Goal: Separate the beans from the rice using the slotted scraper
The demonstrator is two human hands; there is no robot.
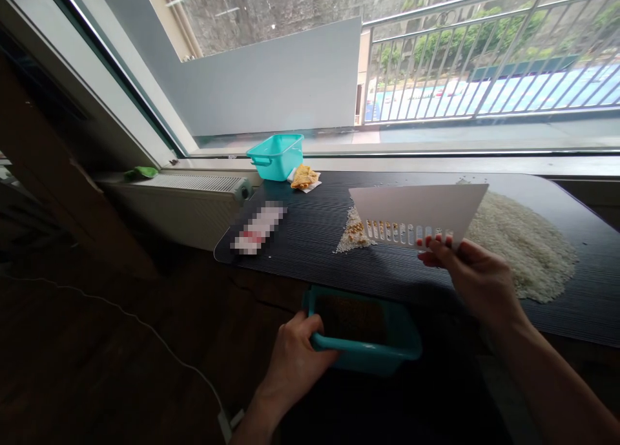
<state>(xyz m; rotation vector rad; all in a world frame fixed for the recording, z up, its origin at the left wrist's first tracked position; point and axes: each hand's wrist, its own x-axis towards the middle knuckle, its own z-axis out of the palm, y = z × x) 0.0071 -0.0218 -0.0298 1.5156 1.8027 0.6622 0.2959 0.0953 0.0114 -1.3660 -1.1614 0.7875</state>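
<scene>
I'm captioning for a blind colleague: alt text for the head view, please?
A right hand holds a slotted white card over a dark table bearing a large heap of pale grains and a smaller pile; lower down, the left hand holds a teal bin.

Daylight pours through the wide white-framed glass window [387, 163] beyond the far edge of this black wood-grained desk [310, 238]! Off its left edge, a cream slatted radiator [179, 206]; outside, a silver metal railing [512, 51], flat grey wall [285, 83]; below, dark brown floor [97, 361] in shadow.
</scene>
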